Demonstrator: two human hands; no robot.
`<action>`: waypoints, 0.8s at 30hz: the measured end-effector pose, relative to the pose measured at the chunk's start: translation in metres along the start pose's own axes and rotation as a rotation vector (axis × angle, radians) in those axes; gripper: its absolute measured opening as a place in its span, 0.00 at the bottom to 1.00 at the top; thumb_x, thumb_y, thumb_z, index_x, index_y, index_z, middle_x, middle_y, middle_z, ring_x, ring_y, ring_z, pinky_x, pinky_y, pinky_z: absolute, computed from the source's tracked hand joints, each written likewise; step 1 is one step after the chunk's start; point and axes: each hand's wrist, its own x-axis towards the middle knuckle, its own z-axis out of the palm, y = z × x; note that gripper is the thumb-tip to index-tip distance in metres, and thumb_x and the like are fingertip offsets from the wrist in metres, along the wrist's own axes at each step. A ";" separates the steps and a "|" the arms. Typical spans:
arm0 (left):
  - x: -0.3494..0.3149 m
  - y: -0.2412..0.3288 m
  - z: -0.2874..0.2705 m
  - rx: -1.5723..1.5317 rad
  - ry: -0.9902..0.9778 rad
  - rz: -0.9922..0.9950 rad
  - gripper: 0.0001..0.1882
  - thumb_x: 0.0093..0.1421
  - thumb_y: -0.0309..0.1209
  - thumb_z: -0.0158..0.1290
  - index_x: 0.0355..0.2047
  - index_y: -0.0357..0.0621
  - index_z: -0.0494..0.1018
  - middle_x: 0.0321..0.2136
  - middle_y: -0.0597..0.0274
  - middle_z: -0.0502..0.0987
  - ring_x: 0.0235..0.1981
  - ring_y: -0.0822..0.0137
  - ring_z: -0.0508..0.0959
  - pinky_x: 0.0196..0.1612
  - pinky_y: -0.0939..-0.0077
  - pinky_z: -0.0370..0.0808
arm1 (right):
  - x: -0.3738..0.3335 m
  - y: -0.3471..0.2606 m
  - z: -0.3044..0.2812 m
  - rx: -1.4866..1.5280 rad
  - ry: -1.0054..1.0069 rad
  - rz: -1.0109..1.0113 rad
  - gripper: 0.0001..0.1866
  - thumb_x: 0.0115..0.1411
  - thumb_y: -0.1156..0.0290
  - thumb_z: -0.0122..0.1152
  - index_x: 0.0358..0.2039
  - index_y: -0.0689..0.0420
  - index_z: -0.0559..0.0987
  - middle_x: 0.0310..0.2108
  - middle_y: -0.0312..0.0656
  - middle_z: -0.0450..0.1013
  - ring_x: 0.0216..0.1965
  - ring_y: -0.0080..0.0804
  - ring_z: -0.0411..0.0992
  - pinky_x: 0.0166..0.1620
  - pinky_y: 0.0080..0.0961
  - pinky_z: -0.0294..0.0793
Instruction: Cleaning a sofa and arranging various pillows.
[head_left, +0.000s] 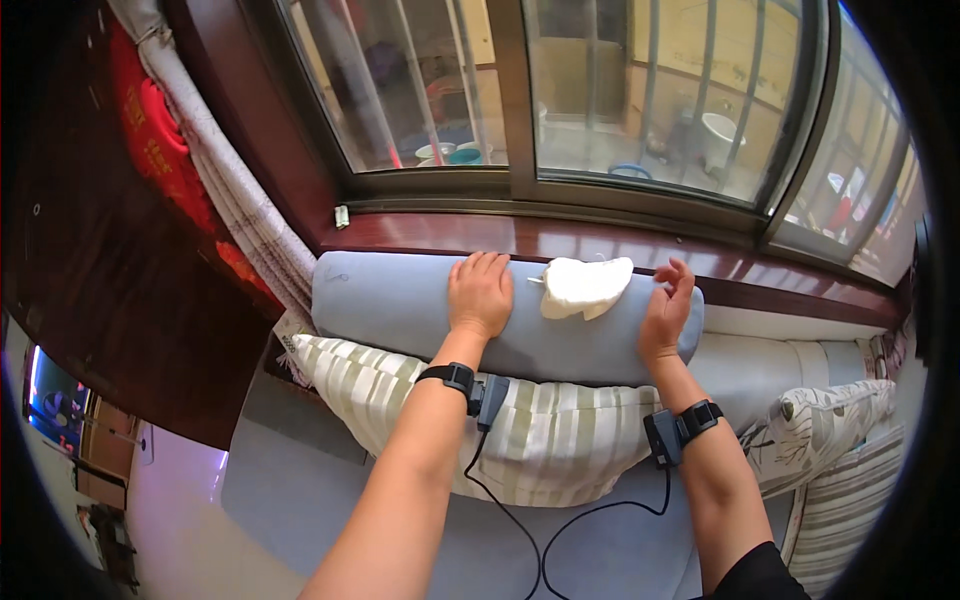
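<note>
Alongside the window ledge [430, 232], the backrest [390, 300] has free room at its left end, the flat, open left hand [481, 296] mid-length, a white cloth [585, 287] right of centre, and the loosely open right hand [666, 310] rightmost.

Left grip [481, 296] palm-down, flat; right grip [666, 312] curled (rather loosely).

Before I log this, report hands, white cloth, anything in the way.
Left hand flat on blue-grey sofa back. Right hand at its right end, half curled, nothing visibly held. White cloth on top, between hands. No obstruction seen between.
</note>
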 end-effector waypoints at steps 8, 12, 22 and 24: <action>0.000 0.003 0.010 0.005 0.007 0.039 0.16 0.58 0.37 0.43 0.44 0.49 0.73 0.45 0.63 0.73 0.51 0.61 0.68 0.56 0.59 0.58 | -0.021 -0.062 0.065 -0.923 -0.737 -0.458 0.24 0.58 0.56 0.48 0.54 0.48 0.67 0.55 0.44 0.62 0.56 0.45 0.59 0.58 0.49 0.53; -0.002 -0.004 0.003 0.122 0.033 0.078 0.15 0.59 0.35 0.42 0.43 0.48 0.73 0.45 0.60 0.74 0.51 0.59 0.69 0.56 0.61 0.58 | 0.000 -0.027 0.037 -0.784 -0.658 -0.463 0.19 0.59 0.61 0.46 0.48 0.56 0.70 0.49 0.45 0.67 0.53 0.42 0.63 0.56 0.44 0.58; -0.003 -0.003 0.008 0.068 0.013 0.019 0.16 0.58 0.35 0.42 0.43 0.49 0.74 0.46 0.62 0.74 0.51 0.61 0.68 0.58 0.62 0.57 | 0.020 0.073 -0.162 -1.194 -0.897 0.069 0.06 0.52 0.75 0.47 0.30 0.60 0.72 0.35 0.49 0.72 0.40 0.48 0.69 0.42 0.40 0.69; -0.001 -0.005 0.006 0.081 0.016 0.016 0.16 0.58 0.35 0.42 0.43 0.49 0.73 0.46 0.62 0.74 0.51 0.61 0.68 0.58 0.62 0.57 | 0.031 0.059 -0.176 -1.097 -0.627 0.138 0.08 0.52 0.75 0.47 0.32 0.61 0.72 0.36 0.50 0.72 0.41 0.48 0.69 0.44 0.39 0.68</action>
